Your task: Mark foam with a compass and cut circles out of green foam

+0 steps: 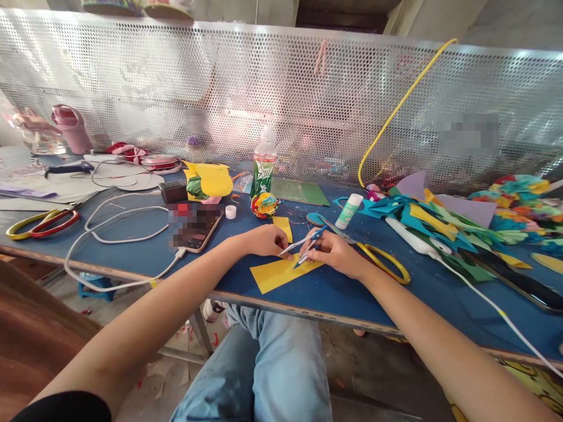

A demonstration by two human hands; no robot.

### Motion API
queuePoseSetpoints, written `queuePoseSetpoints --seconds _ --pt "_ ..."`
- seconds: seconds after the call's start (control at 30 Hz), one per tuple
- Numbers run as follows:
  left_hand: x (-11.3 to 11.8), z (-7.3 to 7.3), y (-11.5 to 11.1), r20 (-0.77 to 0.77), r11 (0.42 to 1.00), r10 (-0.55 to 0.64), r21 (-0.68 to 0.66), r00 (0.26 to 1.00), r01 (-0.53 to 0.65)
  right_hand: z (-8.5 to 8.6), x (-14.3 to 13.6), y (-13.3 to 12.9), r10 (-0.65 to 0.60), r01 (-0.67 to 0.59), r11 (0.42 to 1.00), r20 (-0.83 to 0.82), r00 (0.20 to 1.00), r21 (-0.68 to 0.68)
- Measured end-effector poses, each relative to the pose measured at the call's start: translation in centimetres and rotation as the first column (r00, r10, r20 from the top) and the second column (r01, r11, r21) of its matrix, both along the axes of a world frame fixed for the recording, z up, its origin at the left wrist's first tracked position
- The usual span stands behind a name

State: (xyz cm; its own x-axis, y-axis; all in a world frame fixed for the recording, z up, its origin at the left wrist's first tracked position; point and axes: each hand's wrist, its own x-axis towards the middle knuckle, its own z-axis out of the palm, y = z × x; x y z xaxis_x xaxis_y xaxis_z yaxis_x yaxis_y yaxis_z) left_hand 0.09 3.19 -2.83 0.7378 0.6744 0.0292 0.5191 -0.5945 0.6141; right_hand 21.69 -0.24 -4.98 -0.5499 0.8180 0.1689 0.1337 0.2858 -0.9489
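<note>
My right hand (336,252) is closed around a blue and white drawing compass (314,235), one tip pointing down at a yellow sheet of paper (275,276). My left hand (266,239) has its fingers curled together at the end of the compass's other leg, just above the sheet's upper edge. A small yellow paper piece (282,227) lies behind my left fingers. Beyond it sits a multicoloured paper flower (264,206) in front of a green-labelled bottle (264,167). A glue stick (349,211) stands tilted behind my right hand, close to yellow-handled scissors (382,262).
A phone (203,227) with a white charging cable lies left of my hands, near a white cap (230,211). More scissors (43,223) rest at far left. Coloured paper scraps and a white glue gun (411,237) crowd the right. A perforated metal panel (281,88) stands behind.
</note>
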Motion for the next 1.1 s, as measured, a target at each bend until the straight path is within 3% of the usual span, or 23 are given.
queuePoseSetpoints --seconds 1.1 --pt "0.03 0.15 -0.1 0.006 1.0 0.002 -0.015 1.0 -0.002 0.08 -0.08 -0.18 0.022 -0.022 1.0 0.013 1.0 -0.006"
